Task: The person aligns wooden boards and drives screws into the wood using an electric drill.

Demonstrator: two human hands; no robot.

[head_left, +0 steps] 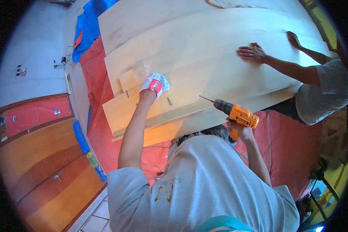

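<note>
My left hand point(147, 95) reaches over the left part of the pale wooden boards point(197, 73) and grips a small white, blue and red plastic bag point(157, 84). The bag covers most of its fingers. Just behind the bag is a clear, rounded plastic piece point(142, 70). My right hand point(241, 130) is closed round the handle of an orange and black cordless drill point(241, 115), held near my body at the boards' front edge. Its long thin bit point(207, 99) points left, above the wood. A short dark metal piece point(169, 101) lies on the board right of my left hand.
On the right, another person point(324, 85) leans in with both hands point(255, 53) flat on the boards. A short narrow board point(128, 82) lies near the left end. Red sheeting point(93, 73) covers the floor. Orange-brown panels point(46, 154) stand at left.
</note>
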